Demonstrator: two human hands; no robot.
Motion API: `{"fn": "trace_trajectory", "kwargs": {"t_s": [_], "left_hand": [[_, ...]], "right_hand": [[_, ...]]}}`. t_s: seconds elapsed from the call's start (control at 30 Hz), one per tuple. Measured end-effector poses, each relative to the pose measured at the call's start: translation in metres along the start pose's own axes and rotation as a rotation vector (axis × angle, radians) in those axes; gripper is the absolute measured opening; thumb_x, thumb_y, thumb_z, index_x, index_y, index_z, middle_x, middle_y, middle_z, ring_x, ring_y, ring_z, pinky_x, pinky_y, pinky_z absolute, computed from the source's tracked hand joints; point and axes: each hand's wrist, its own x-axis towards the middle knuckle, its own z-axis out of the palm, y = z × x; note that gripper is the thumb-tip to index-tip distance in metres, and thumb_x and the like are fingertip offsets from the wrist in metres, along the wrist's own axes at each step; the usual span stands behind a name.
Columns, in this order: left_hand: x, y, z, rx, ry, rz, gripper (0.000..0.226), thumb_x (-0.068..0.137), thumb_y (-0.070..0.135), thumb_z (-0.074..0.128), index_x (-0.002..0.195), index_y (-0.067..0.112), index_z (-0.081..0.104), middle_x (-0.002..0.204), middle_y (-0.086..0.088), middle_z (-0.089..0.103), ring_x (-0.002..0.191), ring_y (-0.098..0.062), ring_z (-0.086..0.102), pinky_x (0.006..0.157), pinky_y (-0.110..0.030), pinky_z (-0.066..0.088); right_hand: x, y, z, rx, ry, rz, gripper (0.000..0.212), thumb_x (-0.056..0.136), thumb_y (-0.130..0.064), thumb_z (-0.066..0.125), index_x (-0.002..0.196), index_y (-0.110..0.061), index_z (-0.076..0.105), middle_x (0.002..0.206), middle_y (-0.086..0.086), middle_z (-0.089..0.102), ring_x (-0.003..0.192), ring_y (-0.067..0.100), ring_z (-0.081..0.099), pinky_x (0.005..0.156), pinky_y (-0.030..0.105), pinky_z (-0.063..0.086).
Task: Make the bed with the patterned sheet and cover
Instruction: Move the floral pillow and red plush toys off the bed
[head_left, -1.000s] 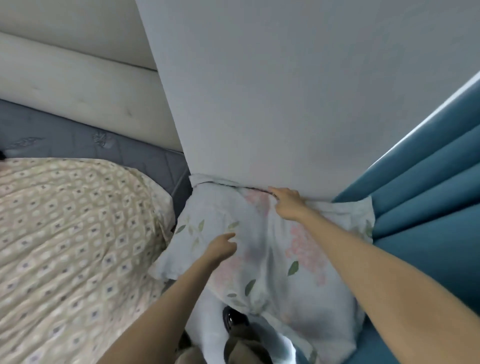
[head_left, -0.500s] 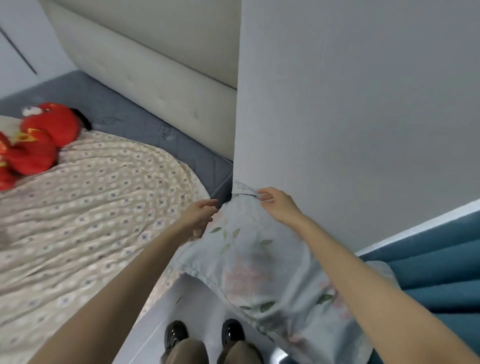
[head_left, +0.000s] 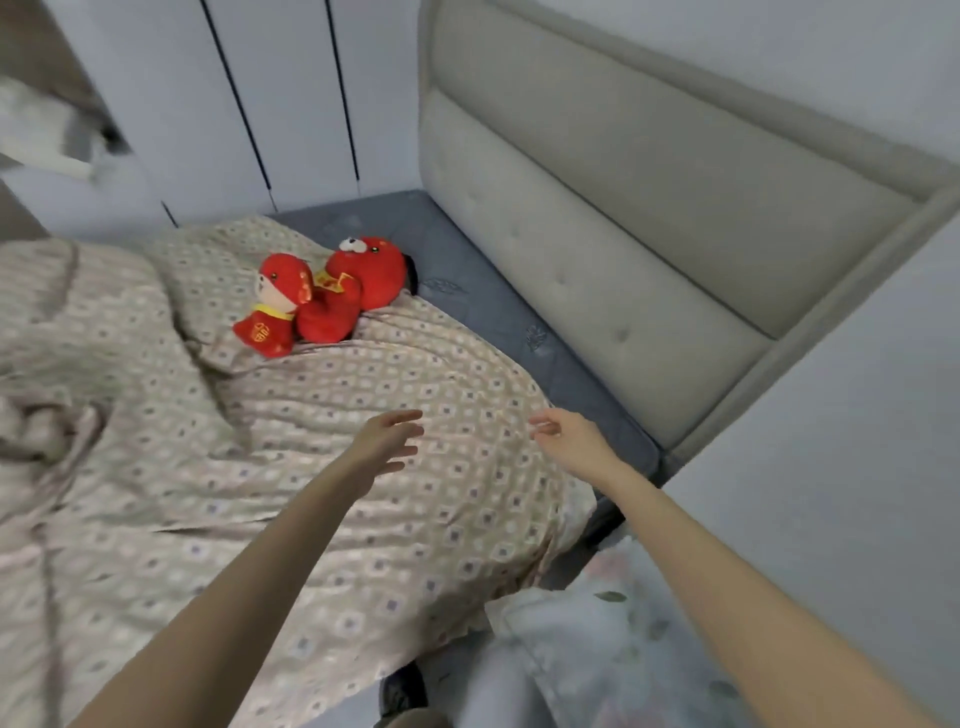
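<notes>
The beige patterned cover lies rumpled across the bed, leaving a strip of grey-blue mattress bare along the headboard. My left hand hovers over the cover with its fingers spread and holds nothing. To its right, my right hand reaches out above the cover's rounded edge, fingers loosely extended and empty. A pale floral pillow lies low at the bed's side, under my right forearm.
Two red plush toys sit on the cover near the head of the bed. A padded beige headboard runs along the right. White wardrobe doors stand behind the bed, and a white wall closes in on the right.
Both hands have let go of the floral pillow and moved out over the patterned cover. The view has swung left from the wall to the bed.
</notes>
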Motion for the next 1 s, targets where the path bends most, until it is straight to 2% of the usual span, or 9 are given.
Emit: {"fn": "trace_trajectory", "kwargs": {"t_s": [0.07,0.2,0.37,0.47,0.63,0.73,0.83,0.93,1.0], "left_hand": [[0.014,0.001,-0.039,-0.027,0.052,-0.024,0.037,0.096,0.016,0.051,0.132,0.020,0.052,0.127,-0.003,0.058,0.106,-0.020,0.056,0.098,-0.037,0.042],[0.039,0.000,-0.109,-0.064,0.125,-0.047,0.036,0.095,0.016,0.050,0.131,0.021,0.052,0.128,-0.003,0.057,0.107,-0.021,0.057,0.094,-0.035,0.043],[0.069,-0.010,-0.185,-0.135,0.216,-0.099,0.037,0.094,0.016,0.052,0.131,0.020,0.053,0.126,-0.004,0.058,0.110,-0.023,0.058,0.096,-0.037,0.044],[0.082,-0.015,-0.212,-0.162,0.242,-0.142,0.036,0.094,0.015,0.052,0.129,0.021,0.053,0.126,-0.004,0.058,0.106,-0.023,0.059,0.096,-0.037,0.044],[0.124,-0.010,-0.248,-0.198,0.295,-0.187,0.040,0.093,0.014,0.052,0.133,0.018,0.052,0.117,-0.008,0.057,0.094,-0.021,0.057,0.090,-0.036,0.045],[0.163,-0.002,-0.265,-0.221,0.324,-0.206,0.041,0.093,0.013,0.051,0.133,0.017,0.050,0.126,-0.013,0.055,0.093,-0.020,0.054,0.079,-0.032,0.045],[0.208,0.001,-0.279,-0.220,0.368,-0.216,0.040,0.094,0.013,0.047,0.133,0.018,0.050,0.124,-0.007,0.054,0.101,-0.022,0.055,0.088,-0.035,0.043],[0.252,0.000,-0.292,-0.227,0.398,-0.241,0.040,0.094,0.012,0.046,0.133,0.019,0.049,0.119,-0.006,0.054,0.103,-0.023,0.055,0.088,-0.035,0.042],[0.281,-0.004,-0.299,-0.215,0.391,-0.265,0.041,0.094,0.013,0.046,0.135,0.019,0.047,0.113,-0.005,0.053,0.103,-0.024,0.054,0.089,-0.036,0.042]], "right_hand": [[0.029,-0.029,0.021,-0.009,-0.016,-0.011,0.029,0.098,-0.018,0.046,0.125,-0.016,0.057,0.121,0.002,0.059,0.111,0.016,0.055,0.087,0.025,0.046],[0.080,-0.079,0.060,-0.038,-0.058,-0.047,0.027,0.099,-0.018,0.047,0.123,-0.017,0.058,0.120,0.001,0.060,0.106,0.014,0.055,0.072,0.019,0.044],[0.146,-0.130,0.108,-0.104,-0.132,-0.101,0.026,0.097,-0.018,0.047,0.120,-0.020,0.060,0.121,0.001,0.061,0.097,0.012,0.057,0.077,0.023,0.046],[0.174,-0.153,0.128,-0.154,-0.135,-0.132,0.028,0.098,-0.017,0.043,0.121,-0.020,0.059,0.120,-0.001,0.060,0.092,0.016,0.062,0.076,0.025,0.049],[0.235,-0.191,0.159,-0.212,-0.204,-0.133,0.036,0.096,-0.012,0.040,0.129,-0.019,0.054,0.132,0.000,0.055,0.112,0.016,0.056,0.087,0.027,0.046],[0.288,-0.213,0.176,-0.214,-0.247,-0.129,0.039,0.095,-0.010,0.043,0.133,-0.017,0.050,0.137,0.002,0.050,0.119,0.018,0.052,0.091,0.028,0.045],[0.344,-0.233,0.195,-0.197,-0.260,-0.125,0.040,0.095,-0.010,0.046,0.135,-0.014,0.048,0.135,0.005,0.051,0.114,0.022,0.056,0.088,0.029,0.045],[0.397,-0.244,0.218,-0.163,-0.278,-0.122,0.039,0.094,-0.014,0.048,0.133,-0.013,0.047,0.134,0.005,0.052,0.114,0.022,0.054,0.082,0.026,0.041],[0.430,-0.246,0.238,-0.109,-0.293,-0.083,0.039,0.094,-0.018,0.049,0.133,-0.015,0.047,0.130,0.004,0.055,0.105,0.018,0.054,0.077,0.024,0.037]]}}
